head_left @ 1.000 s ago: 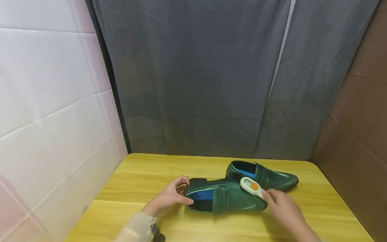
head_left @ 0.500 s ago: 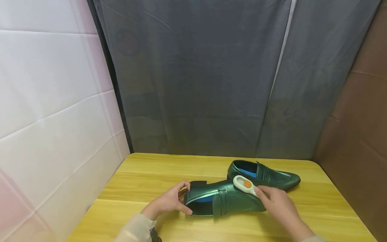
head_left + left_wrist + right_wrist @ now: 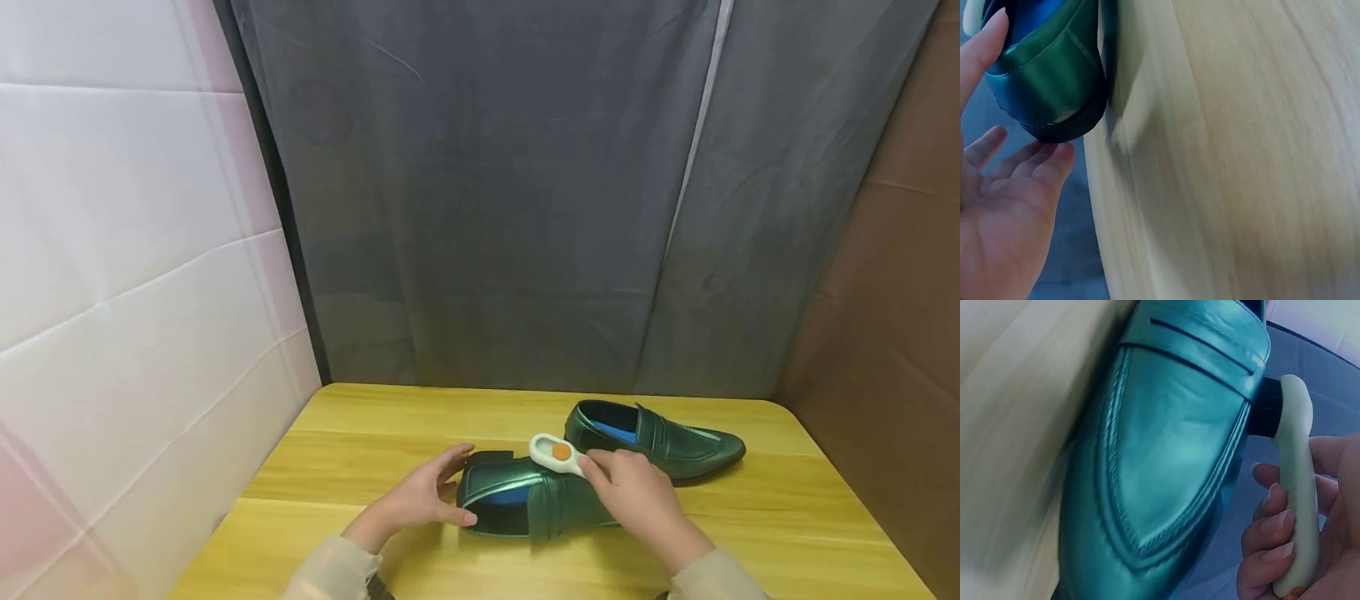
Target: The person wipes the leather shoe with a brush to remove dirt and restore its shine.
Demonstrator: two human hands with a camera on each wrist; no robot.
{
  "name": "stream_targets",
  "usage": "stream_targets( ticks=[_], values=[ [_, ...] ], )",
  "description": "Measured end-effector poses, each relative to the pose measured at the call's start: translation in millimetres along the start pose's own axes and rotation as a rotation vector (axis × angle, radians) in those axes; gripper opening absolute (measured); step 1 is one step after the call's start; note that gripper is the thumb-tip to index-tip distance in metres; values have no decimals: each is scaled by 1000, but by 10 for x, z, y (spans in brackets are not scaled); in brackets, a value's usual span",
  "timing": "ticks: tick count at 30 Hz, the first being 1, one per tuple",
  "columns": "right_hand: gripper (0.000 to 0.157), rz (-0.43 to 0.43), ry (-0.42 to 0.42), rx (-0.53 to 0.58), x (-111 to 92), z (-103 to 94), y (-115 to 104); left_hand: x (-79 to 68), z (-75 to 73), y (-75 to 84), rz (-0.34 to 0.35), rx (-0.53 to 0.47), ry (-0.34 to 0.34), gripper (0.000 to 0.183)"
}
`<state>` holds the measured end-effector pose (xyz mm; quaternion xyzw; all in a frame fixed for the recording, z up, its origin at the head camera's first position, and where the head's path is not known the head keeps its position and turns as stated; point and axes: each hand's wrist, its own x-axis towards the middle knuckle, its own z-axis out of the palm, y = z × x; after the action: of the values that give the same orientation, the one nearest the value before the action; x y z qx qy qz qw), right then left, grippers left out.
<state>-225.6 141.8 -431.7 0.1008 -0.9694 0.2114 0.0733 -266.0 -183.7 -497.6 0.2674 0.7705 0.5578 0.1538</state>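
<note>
A metallic green loafer (image 3: 566, 508) with a blue insole lies tipped on its side, toe to the right. My left hand (image 3: 420, 496) holds its heel, the thumb at the opening; the left wrist view shows fingertips at the heel's underside (image 3: 1066, 128). My right hand (image 3: 641, 496) grips a small shoe brush (image 3: 551, 452) with a white handle and an orange spot. In the right wrist view its dark bristles (image 3: 1266, 407) meet the side of the loafer near the strap. The right hand covers the toe in the head view.
The matching green loafer (image 3: 697, 450) stands upright just behind, toe to the right. Both shoes are on a yellow wood-grain table (image 3: 360, 417). A grey curtain (image 3: 480, 208) hangs behind it, with a white panel (image 3: 135, 250) at left and a brown one (image 3: 885, 292) at right.
My right hand has drawn the brush leftward along the loafer's upper side, from near the toe toward the heel. The loafer has tilted slightly; my left hand stays at its heel.
</note>
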Motion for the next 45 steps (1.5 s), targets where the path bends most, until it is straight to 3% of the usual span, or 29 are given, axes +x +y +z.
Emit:
stream_targets(
  ticks=[7,11,16,25,31,37,45],
  values=[
    [37,-89,-19,-53,186,111,-264,4,-30,45,-52,-16,-6,94],
    [34,-125,-43,-78,240,174,-410,31,-44,27,-33,41,-2,92],
    [32,-165,-53,-97,279,266,-586,49,-48,18,-16,93,8,84],
    [35,-256,-53,-118,276,407,-831,40,-50,18,-46,94,26,67],
    [33,-293,-57,-156,207,395,-874,12,-40,36,-100,131,72,77],
    [31,-311,-75,-131,178,323,-830,17,-43,48,-113,97,54,89],
    [35,-219,-33,-142,297,304,-722,29,-23,68,-93,37,31,74]
  ],
)
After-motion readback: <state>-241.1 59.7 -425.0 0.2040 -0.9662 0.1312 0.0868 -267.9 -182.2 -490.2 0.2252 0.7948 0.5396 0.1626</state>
